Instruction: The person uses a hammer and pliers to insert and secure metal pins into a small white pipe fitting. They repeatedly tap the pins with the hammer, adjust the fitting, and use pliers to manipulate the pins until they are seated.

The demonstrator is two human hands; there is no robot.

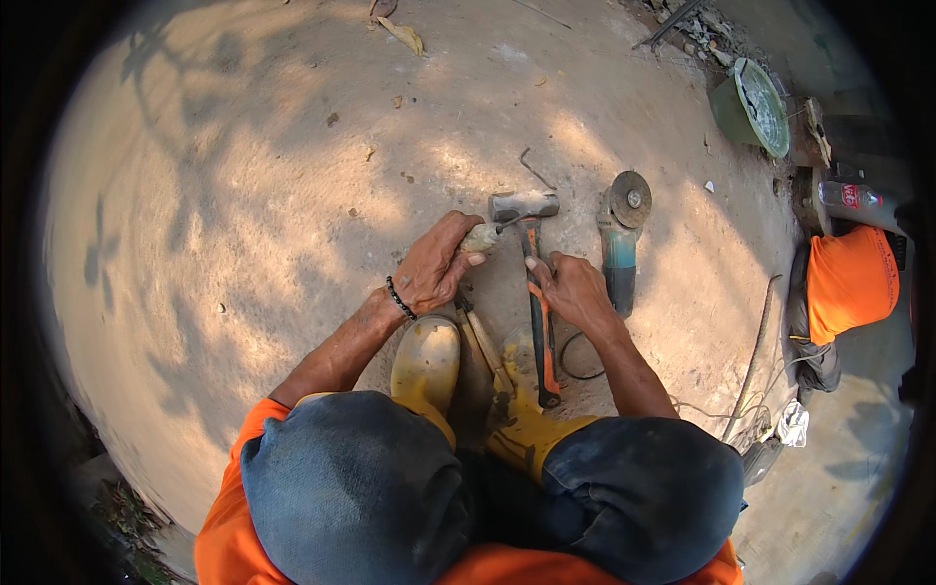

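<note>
My left hand [432, 265], with a dark bead bracelet at the wrist, is closed round the pale, worn handle of a tool like a screwdriver [482, 237]. Its thin dark shaft points right, toward the hammer's head. A hammer [539, 331] with a grey steel head and an orange-and-black handle stretches from above my hands down toward my right boot. My right hand [577, 291] is closed at the upper handle, thumb laid against it; the other fingers are partly hidden. Right of the hammer lies an angle grinder [621, 249], its disc at the far end.
A bent metal rod [537, 170] lies beyond the hammer. A long-handled tool [485, 343] rests between my yellow boots [426, 359]. Off to the right are a green bucket [738, 109], a plastic bottle [852, 199], an orange-clothed person [853, 283] and loose cable [753, 421].
</note>
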